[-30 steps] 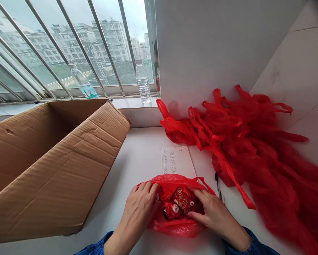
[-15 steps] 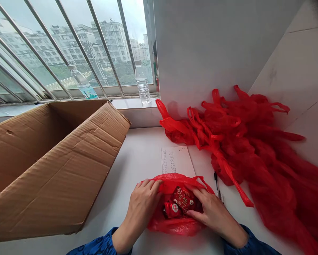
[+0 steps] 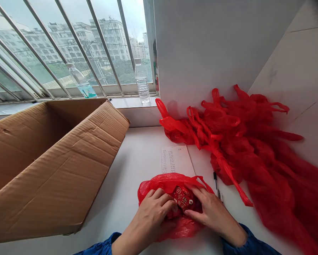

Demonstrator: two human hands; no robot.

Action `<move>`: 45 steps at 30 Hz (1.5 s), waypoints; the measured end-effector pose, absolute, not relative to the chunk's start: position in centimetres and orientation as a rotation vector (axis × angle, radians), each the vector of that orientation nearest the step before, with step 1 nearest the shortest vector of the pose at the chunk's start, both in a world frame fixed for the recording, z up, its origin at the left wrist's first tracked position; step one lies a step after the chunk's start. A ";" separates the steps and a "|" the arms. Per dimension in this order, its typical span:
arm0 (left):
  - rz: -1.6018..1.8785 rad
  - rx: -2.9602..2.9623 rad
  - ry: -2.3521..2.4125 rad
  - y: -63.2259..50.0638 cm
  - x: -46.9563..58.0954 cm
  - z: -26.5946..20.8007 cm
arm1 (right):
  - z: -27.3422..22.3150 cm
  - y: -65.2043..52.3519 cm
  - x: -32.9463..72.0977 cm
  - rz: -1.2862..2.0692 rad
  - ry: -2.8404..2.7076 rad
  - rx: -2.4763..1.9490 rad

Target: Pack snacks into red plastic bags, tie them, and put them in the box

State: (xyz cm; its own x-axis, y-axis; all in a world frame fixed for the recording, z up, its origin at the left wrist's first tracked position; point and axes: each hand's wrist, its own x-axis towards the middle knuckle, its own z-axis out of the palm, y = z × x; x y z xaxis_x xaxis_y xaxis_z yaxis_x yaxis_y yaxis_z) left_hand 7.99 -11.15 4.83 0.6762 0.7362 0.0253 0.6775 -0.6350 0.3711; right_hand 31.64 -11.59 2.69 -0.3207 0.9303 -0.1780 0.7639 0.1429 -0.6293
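Observation:
An opened red plastic bag (image 3: 159,181) lies in front of me. In its mouth is a dark red printed box (image 3: 183,198) with gold characters and white flower marks. My left hand (image 3: 155,210) reaches over the bag's near left side, fingers bent down onto a small shiny red wrapped packet (image 3: 175,209), mostly hidden beneath them. Holding the box's right side is my right hand (image 3: 208,207), its thumb at the near edge and fingers at the far edge, against the bag's plastic. The bag's lower contents are hidden.
At left stands a large open cardboard box (image 3: 68,159). A heap of red plastic bags (image 3: 236,134) spreads along the right. Behind my bag lies a written paper sheet (image 3: 176,159), with a black pen (image 3: 216,182) nearby. Two bottles (image 3: 141,83) stand on the sill by the barred window.
My left hand has left the bag's left rim and moved right and nearer, over the small red packet, which it now mostly covers. My right hand has stayed at the box.

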 end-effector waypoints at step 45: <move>0.207 2.585 1.250 -11.0 6.7 7.0 | 1.6 -11.8 32.1 0.864 -2.209 -1.638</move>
State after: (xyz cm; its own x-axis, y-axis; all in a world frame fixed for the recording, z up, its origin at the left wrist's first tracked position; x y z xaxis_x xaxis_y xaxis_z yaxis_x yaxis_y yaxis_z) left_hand 6.69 -10.98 7.03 0.6192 0.7851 0.0139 0.7477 -0.5949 0.2950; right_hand 32.11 -11.79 1.59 -0.3318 0.9331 -0.1387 0.7797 0.1885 -0.5971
